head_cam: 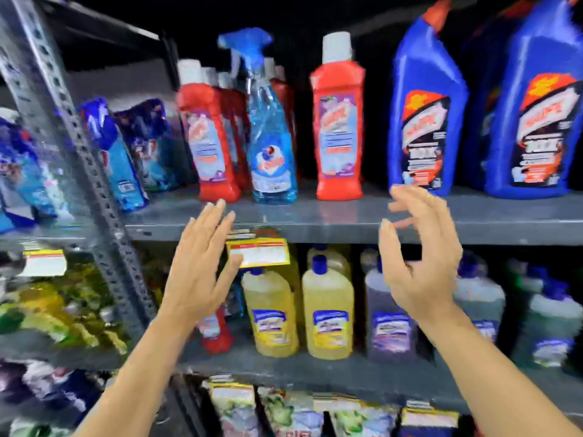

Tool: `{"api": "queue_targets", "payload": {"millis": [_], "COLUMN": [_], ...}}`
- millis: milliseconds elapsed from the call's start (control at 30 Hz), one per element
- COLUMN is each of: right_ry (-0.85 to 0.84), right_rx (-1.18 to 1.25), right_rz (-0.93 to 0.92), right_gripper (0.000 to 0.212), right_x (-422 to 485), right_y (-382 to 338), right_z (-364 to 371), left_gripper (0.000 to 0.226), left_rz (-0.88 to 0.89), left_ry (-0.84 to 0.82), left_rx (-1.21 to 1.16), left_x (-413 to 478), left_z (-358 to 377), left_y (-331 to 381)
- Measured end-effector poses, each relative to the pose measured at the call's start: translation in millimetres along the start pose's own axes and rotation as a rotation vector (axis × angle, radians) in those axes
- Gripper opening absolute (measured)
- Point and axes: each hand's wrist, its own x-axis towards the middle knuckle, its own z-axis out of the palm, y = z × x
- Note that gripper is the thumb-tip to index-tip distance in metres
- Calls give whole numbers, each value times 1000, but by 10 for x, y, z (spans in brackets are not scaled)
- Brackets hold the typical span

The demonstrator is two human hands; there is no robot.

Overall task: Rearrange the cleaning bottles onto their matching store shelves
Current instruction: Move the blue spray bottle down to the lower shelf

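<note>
On the upper grey shelf [347, 220] stand a row of red bottles [209, 137], a blue spray bottle [271, 146] in front of them, a lone red bottle [339, 127] and two large blue bottles [422, 121]. Below are yellow bottles [328, 313], purple ones [389, 326] and a red bottle [216, 334] behind my left wrist. My left hand [202, 266] is raised, fingers spread, empty, just below the spray bottle. My right hand [422, 257] hovers empty with fingers curled apart, in front of the shelf edge under the large blue bottle.
A perforated grey upright [72, 137] divides this bay from the left one, which holds blue refill pouches [126, 152]. A yellow price tag [258, 252] hangs from the shelf edge. Packets [239, 405] fill the lowest shelf.
</note>
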Motion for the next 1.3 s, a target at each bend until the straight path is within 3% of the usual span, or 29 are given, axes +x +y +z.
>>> {"api": "queue_targets", "payload": {"millis": [200, 433, 633, 800, 1300], "right_ry": [-93, -414, -386, -454, -333], "right_rx": [-77, -320, -230, -31, -107], "right_rz": [93, 303, 614, 760, 599], "right_gripper": [38, 77, 101, 64, 60], "right_x": [427, 910, 1215, 1243, 1104], "right_y": [-243, -320, -180, 43, -25], "right_z": [945, 1614, 1920, 1977, 1963], "left_gripper": [67, 69, 63, 61, 63], "left_rz": [-1, 35, 24, 39, 30], "left_ry": [-160, -149, -133, -111, -52], "left_rx": [59, 7, 18, 9, 2], "left_x": [-7, -33, -49, -53, -82], "left_z": [-72, 3, 1, -2, 126], "left_y": [-831, -983, -924, -924, -941]}}
